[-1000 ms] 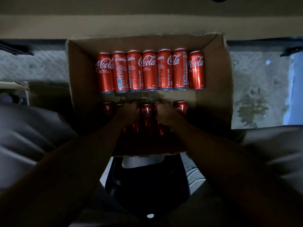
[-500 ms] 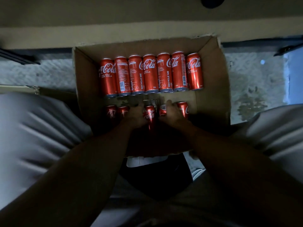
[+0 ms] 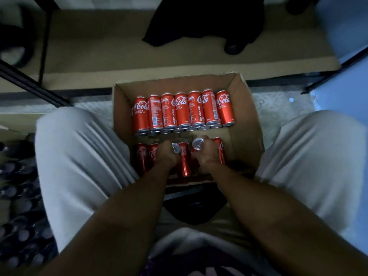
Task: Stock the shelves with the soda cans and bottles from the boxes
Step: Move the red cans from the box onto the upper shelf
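The left hand (image 3: 166, 154) grips one red can (image 3: 176, 147) in the near row of the cardboard box (image 3: 246, 124); two cans lie to its left, and one can (image 3: 184, 162) lies between the two grips. The right hand (image 3: 205, 154) grips another can (image 3: 198, 144), its silver end raised, with one more can (image 3: 221, 150) just to its right. Beyond both grips the far row of cans (image 3: 182, 112) lies close together. I think it is best to lift both cans straight up, without touching their neighbours, then carry them to the shelf (image 3: 119, 52) behind the box.
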